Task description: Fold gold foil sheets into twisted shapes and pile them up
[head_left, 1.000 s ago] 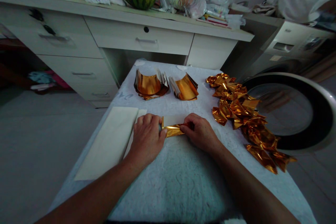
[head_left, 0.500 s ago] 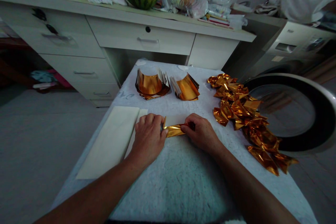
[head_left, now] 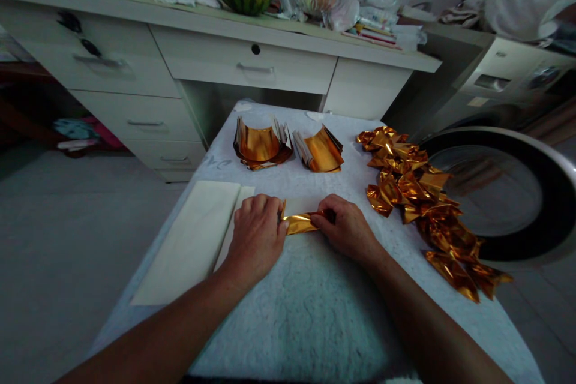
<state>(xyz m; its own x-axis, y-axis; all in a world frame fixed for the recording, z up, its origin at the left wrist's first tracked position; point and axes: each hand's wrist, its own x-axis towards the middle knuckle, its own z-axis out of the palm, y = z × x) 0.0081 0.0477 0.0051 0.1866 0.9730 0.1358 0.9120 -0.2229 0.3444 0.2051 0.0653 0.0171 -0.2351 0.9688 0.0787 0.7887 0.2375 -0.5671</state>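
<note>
Near middle of cloth-covered table: gold foil strip. Left hand closed on left end, thumb nearest; right hand pinches right end, fingers curled. Light, even tension seems best for straight crease; hard pull could tear it.

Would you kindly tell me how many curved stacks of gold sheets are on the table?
2. The left stack stands beyond the left hand; the right stack stands beside it, nearer the heap of gold pieces. None looks hidden.
</note>
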